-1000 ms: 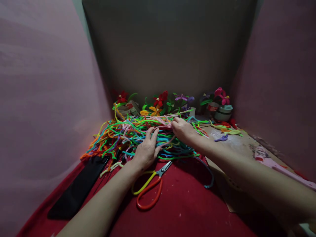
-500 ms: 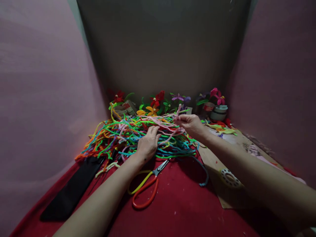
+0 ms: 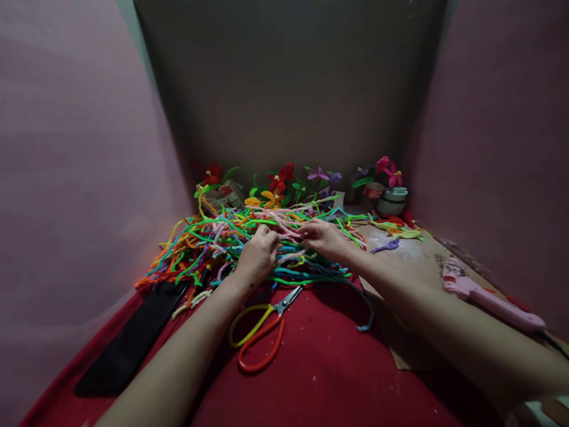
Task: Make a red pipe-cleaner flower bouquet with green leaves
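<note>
Head view: hands touch stem pile edged by open cloth.

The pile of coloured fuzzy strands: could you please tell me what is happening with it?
A person is working at the pile with two bare hands. The right hand has its fingertips at some pink strands; the left hand is at the pile beside it, but its grip is unclear. The scissors lie unused on the red cloth in front, and colourful flowers stand behind.
</note>
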A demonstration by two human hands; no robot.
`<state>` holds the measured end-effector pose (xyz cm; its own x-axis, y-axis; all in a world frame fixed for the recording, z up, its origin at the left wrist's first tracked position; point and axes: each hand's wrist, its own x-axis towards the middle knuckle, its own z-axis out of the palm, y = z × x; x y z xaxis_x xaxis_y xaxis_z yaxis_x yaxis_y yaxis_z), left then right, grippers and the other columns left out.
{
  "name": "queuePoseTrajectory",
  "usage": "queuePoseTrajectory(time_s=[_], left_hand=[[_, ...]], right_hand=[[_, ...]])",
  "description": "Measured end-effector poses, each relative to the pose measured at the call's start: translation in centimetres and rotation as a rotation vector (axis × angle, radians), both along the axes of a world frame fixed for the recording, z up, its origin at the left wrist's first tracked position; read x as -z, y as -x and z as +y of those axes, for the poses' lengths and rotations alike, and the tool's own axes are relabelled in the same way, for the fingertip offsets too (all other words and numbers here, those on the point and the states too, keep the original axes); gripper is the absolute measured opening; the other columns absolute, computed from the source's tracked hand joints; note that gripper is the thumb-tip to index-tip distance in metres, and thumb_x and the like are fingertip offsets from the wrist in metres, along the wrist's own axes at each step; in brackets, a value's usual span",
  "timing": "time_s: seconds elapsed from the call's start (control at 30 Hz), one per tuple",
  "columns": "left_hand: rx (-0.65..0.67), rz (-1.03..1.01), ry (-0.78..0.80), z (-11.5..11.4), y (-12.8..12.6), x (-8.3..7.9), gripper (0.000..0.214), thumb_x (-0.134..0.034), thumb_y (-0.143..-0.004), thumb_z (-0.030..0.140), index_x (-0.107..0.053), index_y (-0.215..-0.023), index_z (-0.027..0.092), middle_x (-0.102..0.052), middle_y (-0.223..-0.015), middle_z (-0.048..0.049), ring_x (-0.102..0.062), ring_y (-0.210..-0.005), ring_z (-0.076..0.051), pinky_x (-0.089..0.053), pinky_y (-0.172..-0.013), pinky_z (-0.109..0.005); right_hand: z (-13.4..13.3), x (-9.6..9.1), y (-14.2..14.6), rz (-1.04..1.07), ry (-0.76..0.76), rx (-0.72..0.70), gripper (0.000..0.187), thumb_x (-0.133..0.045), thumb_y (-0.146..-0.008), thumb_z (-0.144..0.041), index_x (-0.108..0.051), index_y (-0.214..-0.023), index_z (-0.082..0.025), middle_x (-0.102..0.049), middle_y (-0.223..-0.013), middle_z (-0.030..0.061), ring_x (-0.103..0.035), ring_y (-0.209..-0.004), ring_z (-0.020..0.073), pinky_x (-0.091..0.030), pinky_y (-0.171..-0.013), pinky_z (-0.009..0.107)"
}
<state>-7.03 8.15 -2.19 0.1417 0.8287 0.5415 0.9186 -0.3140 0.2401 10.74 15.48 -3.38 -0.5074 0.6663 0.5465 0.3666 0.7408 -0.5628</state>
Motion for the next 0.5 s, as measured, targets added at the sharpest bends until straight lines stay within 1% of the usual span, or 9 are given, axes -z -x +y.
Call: queuePoseTrajectory(time_s=[0.13,0.23,0.37,0.43,0.5], left_hand=[[-0.025,-0.042,-0.051,0.5,-0.1,0.1,0.017,-0.042,-0.086,0.018,-0.058,-0.089,0.017,-0.054,-0.095,-0.0059,-0.055,-0.086,-0.015,-0.045,-0.078,-0.026],[-0.039,-0.029,-0.044,1.1,-0.1,0.7,0.02,-0.04,-0.087,0.02,-0.059,-0.094,0.017,-0.054,-0.101,-0.0071,-0.056,-0.088,-0.016,-0.045,-0.077,-0.027],[-0.076,0.017,-0.005,1.5,0.1,1.8,0.02,-0.042,-0.084,0.019,-0.062,-0.083,0.016,-0.056,-0.091,-0.0075,-0.057,-0.072,-0.017,-0.044,-0.063,-0.027],[-0.08,0.026,-0.004,1.4,0.2,1.8,0.019,-0.043,-0.083,0.017,-0.061,-0.079,0.017,-0.056,-0.086,-0.0064,-0.057,-0.07,-0.016,-0.043,-0.063,-0.027],[-0.063,0.025,-0.022,1.1,0.4,1.3,0.018,-0.043,-0.083,0.018,-0.06,-0.078,0.018,-0.058,-0.085,-0.0051,-0.057,-0.073,-0.015,-0.043,-0.066,-0.026]], right_hand=[[0.0,0.3,0.0,-0.021,-0.041,0.008,0.02,-0.063,-0.074,-0.02,-0.068,-0.093,-0.018,-0.058,-0.085,0.0032,-0.055,-0.073,0.0122,-0.043,-0.067,0.024],[-0.1,0.4,0.1,-0.037,-0.072,0.014,0.022,-0.063,-0.075,-0.02,-0.067,-0.097,-0.018,-0.057,-0.088,0.0042,-0.055,-0.076,0.0126,-0.043,-0.068,0.024],[-0.4,0.5,0.2,-0.082,-0.106,0.01,0.028,-0.064,-0.071,-0.013,-0.065,-0.099,-0.016,-0.058,-0.09,0.0058,-0.054,-0.081,0.015,-0.043,-0.071,0.025],[-0.5,0.5,0.2,-0.108,-0.123,0.003,0.027,-0.064,-0.071,-0.012,-0.065,-0.097,-0.015,-0.058,-0.093,0.007,-0.054,-0.085,0.0162,-0.043,-0.074,0.027],[-0.6,0.6,0.2,-0.132,-0.139,-0.001,0.023,-0.062,-0.072,-0.012,-0.066,-0.095,-0.016,-0.058,-0.095,0.0074,-0.053,-0.087,0.017,-0.042,-0.076,0.028]])
